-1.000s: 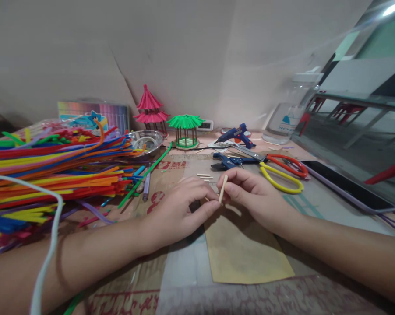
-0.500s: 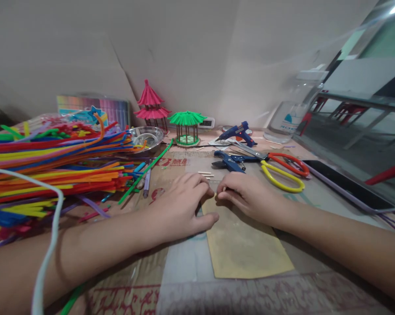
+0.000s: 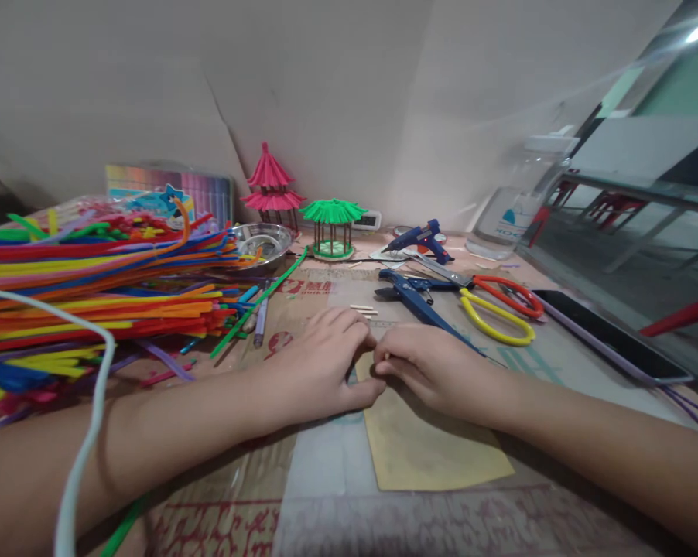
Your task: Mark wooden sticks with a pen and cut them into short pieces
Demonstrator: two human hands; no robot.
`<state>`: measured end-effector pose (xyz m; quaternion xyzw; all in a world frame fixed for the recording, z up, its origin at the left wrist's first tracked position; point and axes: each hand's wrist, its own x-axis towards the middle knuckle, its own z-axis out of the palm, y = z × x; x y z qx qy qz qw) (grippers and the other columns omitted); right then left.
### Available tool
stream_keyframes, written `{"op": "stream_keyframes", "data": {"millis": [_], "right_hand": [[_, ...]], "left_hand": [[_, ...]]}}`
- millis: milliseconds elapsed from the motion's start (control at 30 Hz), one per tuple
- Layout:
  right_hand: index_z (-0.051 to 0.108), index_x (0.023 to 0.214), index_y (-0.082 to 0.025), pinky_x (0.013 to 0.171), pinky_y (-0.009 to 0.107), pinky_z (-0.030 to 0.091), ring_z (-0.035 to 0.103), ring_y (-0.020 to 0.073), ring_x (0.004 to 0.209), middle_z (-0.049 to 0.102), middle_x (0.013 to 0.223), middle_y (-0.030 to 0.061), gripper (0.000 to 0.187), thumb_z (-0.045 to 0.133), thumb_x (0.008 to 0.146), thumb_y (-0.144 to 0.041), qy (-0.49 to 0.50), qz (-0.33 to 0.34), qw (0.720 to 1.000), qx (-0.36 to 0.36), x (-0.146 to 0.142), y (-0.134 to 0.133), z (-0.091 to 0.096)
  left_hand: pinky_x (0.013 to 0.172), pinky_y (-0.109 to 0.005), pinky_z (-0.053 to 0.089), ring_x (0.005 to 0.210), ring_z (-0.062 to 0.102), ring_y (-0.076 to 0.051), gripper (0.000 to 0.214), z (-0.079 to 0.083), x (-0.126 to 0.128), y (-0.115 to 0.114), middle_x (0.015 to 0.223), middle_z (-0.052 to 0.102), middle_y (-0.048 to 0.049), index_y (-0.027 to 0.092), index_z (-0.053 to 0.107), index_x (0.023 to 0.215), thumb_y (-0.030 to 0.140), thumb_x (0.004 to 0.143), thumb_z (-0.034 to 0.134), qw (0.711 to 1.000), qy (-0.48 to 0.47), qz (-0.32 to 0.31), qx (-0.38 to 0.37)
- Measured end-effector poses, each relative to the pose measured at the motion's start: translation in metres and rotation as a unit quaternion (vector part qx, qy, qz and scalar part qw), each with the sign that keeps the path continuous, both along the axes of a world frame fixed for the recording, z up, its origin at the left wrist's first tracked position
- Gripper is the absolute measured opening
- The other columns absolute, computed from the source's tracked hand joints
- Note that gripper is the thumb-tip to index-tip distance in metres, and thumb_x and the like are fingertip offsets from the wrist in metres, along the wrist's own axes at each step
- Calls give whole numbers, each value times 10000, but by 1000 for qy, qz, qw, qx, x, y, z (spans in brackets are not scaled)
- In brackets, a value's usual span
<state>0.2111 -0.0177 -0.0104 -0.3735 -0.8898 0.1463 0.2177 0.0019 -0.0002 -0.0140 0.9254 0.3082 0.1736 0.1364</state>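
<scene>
Nearest on the cardboard-covered surface (image 3: 250, 472), a little right of the middle of its near part, lies a flat, yellowish-tan rectangular sheet (image 3: 436, 456), its near edge fully bare. Over its far left corner rests the left grip (image 3: 326, 363), fingers curved and thumb spread apart; it appears to hold nothing, though the undersides of the fingers are hidden. Facing it, the right grip (image 3: 442, 363) is pinched on a thin, pale wooden stick (image 3: 387, 357), of which only the tip shows, close above the far part of the sheet

A second ago that stick stood upright in the air between both sets of fingertips; now it is down by the sheet, and the right grip has come slightly nearer than it was half a second ago. That seems to mean the work has passed from turning the stick in the air to working it at the sheet, with the left grip perhaps steadying the sheet's corner

The same shift has uncovered more of the long handle of the dark-blue hand cutter (image 3: 415, 298) just beyond. The short pale wooden sticks (image 3: 363, 310) lie apart past the fingers, while the green-roofed miniature pavilion (image 3: 333, 210) stands unmoved toward the far edge
</scene>
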Motion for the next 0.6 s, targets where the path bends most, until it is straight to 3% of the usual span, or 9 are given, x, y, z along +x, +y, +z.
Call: {"op": "stream_keyframes", "data": {"millis": [100, 233, 333, 467, 600], "right_hand": [[627, 809, -180, 693, 292, 440, 597, 172, 744, 677, 793, 50, 156, 513, 906, -136, -2, -33, 999, 15, 0, 0, 0], [631, 824, -173, 683, 274, 445, 608, 161, 743, 686, 812, 50, 151, 514, 916, -145, 8, 19, 1000, -21, -2, 0, 1], [634, 819, -165, 682, 295, 437, 613, 184, 748, 686, 798, 66, 151, 514, 906, -136, 5, -33, 999, -7, -1, 1, 1], [626, 814, -169, 687, 276, 440, 611, 170, 753, 681, 815, 59, 143, 525, 914, -147, 9, 18, 999, -27, -1, -1, 1], [620, 811, -164, 691, 284, 432, 601, 176, 743, 677, 797, 63, 132, 533, 901, -121, -4, -22, 1000, -8, -2, -1, 2]], "left_hand": [[936, -459, 444, 1063, 528, -285, 270, 0, 0, 1, 1052, 567, -79, 185, 574, 959, 395, 816, 665, 1000, 2, 5, 5], [932, -452, 449, 1069, 526, -285, 236, 0, 0, 1, 1042, 563, -81, 182, 568, 938, 360, 813, 659, 1000, 12, 3, -1], [953, -468, 439, 1093, 518, -291, 278, 0, 1, 1, 1078, 562, -90, 181, 566, 976, 399, 827, 655, 1000, 14, 4, -1], [952, -460, 439, 1092, 517, -288, 247, 1, 1, 1, 1065, 562, -89, 178, 552, 940, 379, 830, 645, 1000, 19, 1, -7], [955, -470, 435, 1094, 514, -292, 269, 1, 1, 1, 1074, 560, -92, 180, 547, 947, 396, 827, 652, 1000, 16, 6, -4]]}}
